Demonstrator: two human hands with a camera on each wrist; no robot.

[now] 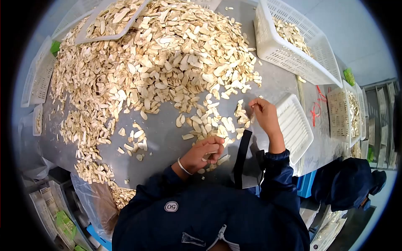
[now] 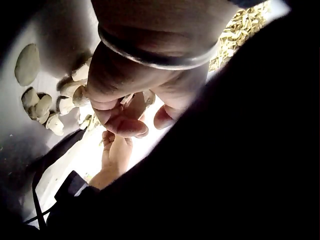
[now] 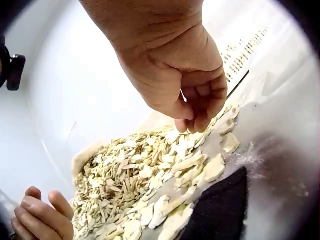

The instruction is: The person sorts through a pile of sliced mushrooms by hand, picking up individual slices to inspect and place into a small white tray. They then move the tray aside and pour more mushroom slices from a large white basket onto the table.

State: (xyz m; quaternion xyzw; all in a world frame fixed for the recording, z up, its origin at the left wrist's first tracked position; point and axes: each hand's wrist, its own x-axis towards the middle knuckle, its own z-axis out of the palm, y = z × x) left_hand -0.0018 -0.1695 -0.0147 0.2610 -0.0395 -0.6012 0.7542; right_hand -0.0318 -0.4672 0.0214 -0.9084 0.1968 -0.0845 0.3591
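A broad heap of pale dried slices (image 1: 180,54) covers much of the grey metal table (image 1: 167,125), with a loose spread of them nearer the body. My left hand (image 1: 204,152), with a white bangle at the wrist, is low over the near slices. Its fingers curl around a few slices (image 2: 134,105), partly hidden in the palm. To the right, my right hand (image 1: 264,115) is bent downward beside a small cluster of slices (image 1: 240,113). Its thumb and fingertips (image 3: 187,124) come together in a pinch, and a pale slice (image 1: 252,117) shows at them in the head view.
A white tray (image 1: 299,129) lies right of the right forearm. Behind it stands a tall perforated basket (image 1: 293,56) with slices inside. A black strap (image 1: 243,157) crosses the table's near edge between the arms. Red string (image 1: 316,111) lies farther right. Another tray (image 1: 113,37) rests on the heap.
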